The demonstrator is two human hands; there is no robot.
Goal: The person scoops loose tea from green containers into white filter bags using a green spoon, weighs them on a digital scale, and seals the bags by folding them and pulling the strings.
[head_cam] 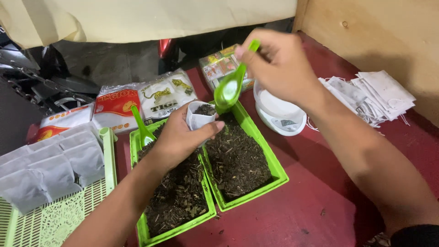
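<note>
My left hand (pixel 179 139) holds a small white filter bag (pixel 197 120) open, with dark dried leaf material showing inside it. My right hand (pixel 280 64) grips a green plastic spoon (pixel 230 89), its bowl tipped just to the right of the bag's mouth. Both hands hover over two bright green trays: the right tray (pixel 274 161) and the left tray (pixel 137 141), each filled with dark dried leaves. A second green spoon (pixel 142 128) stands stuck in the left tray.
A pale green lattice basket (pixel 59 219) at the left holds several filled white bags (pixel 50 167). Sealed packets (pixel 137 101) lie behind the trays. A white kitchen scale (pixel 279 114) and a pile of empty white bags (pixel 370 96) sit on the red tabletop at right.
</note>
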